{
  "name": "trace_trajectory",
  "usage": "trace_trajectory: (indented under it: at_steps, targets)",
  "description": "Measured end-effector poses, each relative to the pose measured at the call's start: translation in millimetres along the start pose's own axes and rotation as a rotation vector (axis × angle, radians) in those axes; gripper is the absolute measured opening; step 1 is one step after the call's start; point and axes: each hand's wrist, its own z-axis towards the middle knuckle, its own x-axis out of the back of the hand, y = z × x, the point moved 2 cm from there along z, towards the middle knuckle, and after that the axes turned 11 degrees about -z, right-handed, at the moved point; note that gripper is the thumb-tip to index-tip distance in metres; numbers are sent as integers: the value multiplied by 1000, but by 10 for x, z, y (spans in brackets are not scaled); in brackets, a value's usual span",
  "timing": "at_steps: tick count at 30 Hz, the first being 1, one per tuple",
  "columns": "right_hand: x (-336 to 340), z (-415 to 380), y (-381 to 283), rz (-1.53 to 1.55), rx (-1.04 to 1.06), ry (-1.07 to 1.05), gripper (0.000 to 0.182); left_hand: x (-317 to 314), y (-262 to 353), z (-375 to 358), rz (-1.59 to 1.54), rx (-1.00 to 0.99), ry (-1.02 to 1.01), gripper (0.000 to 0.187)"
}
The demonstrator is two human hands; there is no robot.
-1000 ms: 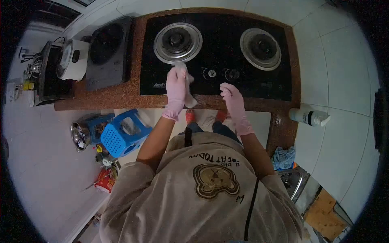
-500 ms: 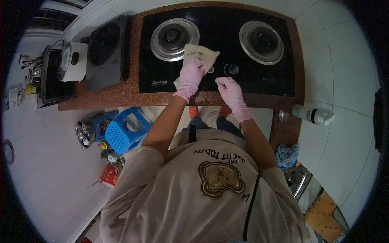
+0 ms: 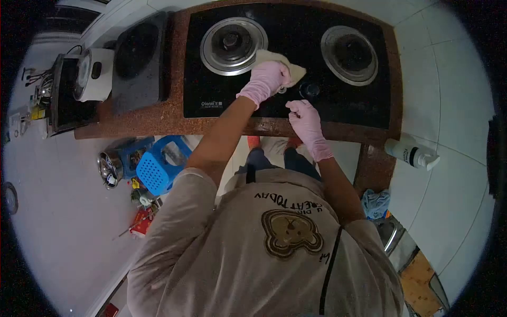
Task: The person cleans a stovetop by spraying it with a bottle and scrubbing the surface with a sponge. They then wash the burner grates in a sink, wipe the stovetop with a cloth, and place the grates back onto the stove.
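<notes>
My left hand point(image 3: 269, 79), in a pink glove, is closed on a cream cleaning cloth point(image 3: 297, 75). It presses the cloth on the black glass gas stove point(image 3: 237, 100), just right of the left burner point(image 3: 231, 45). A knob with a metal ring point(image 3: 282, 90) shows partly beside that hand. Also in a pink glove, my right hand point(image 3: 306, 124) is over the stove's front edge with fingers curled and pinched. What they hold, if anything, is too small to make out. Just above it is a dark round stove knob point(image 3: 310, 90).
At the right is the other burner point(image 3: 349, 55). A pump bottle point(image 3: 411, 153) and a blue rag point(image 3: 376, 203) are along the right side. Left of the stove are a black flat cooker point(image 3: 138, 63) and a white appliance point(image 3: 97, 75). A blue plastic stool point(image 3: 161, 166) stands below the counter.
My left hand and the cloth have moved right and slightly up across the stove, and the cloth is more bunched. My right hand has barely shifted. The view has tilted slightly.
</notes>
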Motion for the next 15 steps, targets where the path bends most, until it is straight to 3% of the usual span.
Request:
trace_trajectory:
  at_steps: [4,6,8,9,12,15]
  targets:
    - [134,-6,-89,8,5,-14,26,-17,-214,-134,-51,-152,123,13]
    - [161,-7,-92,9,-30,-58,26,46,-261,-223,-90,-101,72,12]
    - [124,-23,-75,49,-14,-28,27,-33,-422,-204,-155,-171,159,10]
    - [115,-18,-59,52,-16,-22,27,-82,-443,-146,-179,-26,125,9]
    - [79,-41,-28,56,-11,-28,28,-5,-86,-122,-60,122,64,9]
    - [72,-9,5,93,29,-22,29,-98,-191,-249,-22,41,225,14]
